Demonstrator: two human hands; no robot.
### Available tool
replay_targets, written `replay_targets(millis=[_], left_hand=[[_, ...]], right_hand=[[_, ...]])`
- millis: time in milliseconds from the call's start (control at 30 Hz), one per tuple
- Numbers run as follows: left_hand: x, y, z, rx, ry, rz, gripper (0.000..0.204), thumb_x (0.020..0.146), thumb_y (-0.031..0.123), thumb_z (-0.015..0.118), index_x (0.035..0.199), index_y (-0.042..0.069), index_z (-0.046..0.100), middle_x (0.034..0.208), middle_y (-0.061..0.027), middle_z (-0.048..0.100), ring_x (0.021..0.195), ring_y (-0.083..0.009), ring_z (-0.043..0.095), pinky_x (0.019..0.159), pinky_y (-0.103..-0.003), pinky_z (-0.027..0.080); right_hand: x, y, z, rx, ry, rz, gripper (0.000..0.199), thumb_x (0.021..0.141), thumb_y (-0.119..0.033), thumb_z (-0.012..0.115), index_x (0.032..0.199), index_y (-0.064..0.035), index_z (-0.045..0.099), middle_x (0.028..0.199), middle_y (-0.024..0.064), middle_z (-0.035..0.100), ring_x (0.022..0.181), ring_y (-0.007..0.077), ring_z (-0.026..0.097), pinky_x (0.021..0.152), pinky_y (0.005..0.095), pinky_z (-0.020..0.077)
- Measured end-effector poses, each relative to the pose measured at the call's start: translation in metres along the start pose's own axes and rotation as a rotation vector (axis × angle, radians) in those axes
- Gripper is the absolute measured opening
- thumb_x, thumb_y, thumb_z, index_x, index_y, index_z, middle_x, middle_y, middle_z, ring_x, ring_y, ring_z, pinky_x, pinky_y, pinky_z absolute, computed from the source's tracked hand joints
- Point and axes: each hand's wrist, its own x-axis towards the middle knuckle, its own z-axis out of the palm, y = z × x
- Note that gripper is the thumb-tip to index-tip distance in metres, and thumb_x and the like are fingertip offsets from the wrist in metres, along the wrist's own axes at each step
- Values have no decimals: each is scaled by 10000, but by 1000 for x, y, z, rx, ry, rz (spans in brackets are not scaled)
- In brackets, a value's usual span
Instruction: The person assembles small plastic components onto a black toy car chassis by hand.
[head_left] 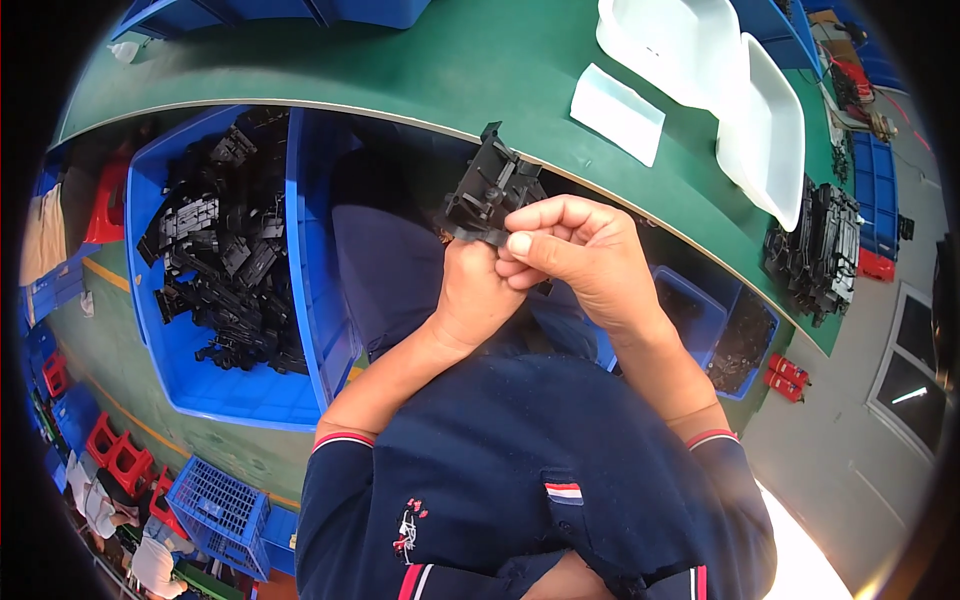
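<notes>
A black moulded plastic part with ribs and upright tabs is held up in front of my body, just off the green table's near edge. My left hand is closed around its lower end, with the fingers mostly hidden behind the part. From the right, my right hand pinches at the part's near right edge, thumb and forefinger close together. Any small piece between those fingertips is too hidden to make out. The two hands touch below the part.
A blue bin heaped with black plastic parts stands at my left. On the green table lie white trays and a white sheet. Stacked black parts sit at its right end. Blue bins stand under the table.
</notes>
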Motion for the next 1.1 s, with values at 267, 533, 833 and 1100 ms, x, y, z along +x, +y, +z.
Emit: replay_targets(millis=[267, 533, 833, 1100], left_hand=[[2, 0, 0, 47, 21, 17, 92, 682, 10, 690, 748, 10, 626, 671, -114, 638, 618, -279, 644, 547, -332, 494], [10, 14, -6, -94, -17, -120, 141, 823, 65, 641, 946, -3, 636, 771, -102, 662, 700, -183, 639, 632, -316, 494], [32, 66, -11, -306, -271, -188, 293, 780, -26, 673, 1065, -38, 606, 984, -61, 636, 880, -119, 582, 816, -259, 466], [58, 94, 49, -478, -674, -219, 433, 776, -5, 704, 1169, -8, 522, 1070, -84, 602, 913, -123, 584, 756, -252, 489]], right_hand=[[5, 2, 0, 7, 8, -11, 137, 812, -1, 658, 940, 37, 627, 803, 131, 667, 697, 181, 674, 627, 263, 567], [-9, -8, -14, 57, -28, -133, 166, 829, -24, 660, 985, 15, 617, 825, 105, 669, 706, 135, 650, 632, 252, 545], [-37, -7, -73, -222, 18, -339, 255, 841, -164, 685, 1017, 8, 620, 914, 42, 645, 853, 95, 594, 792, 258, 491], [-65, 5, -124, -108, 170, -351, 229, 860, -232, 648, 915, -11, 650, 783, -14, 610, 744, 51, 520, 684, 230, 445]])
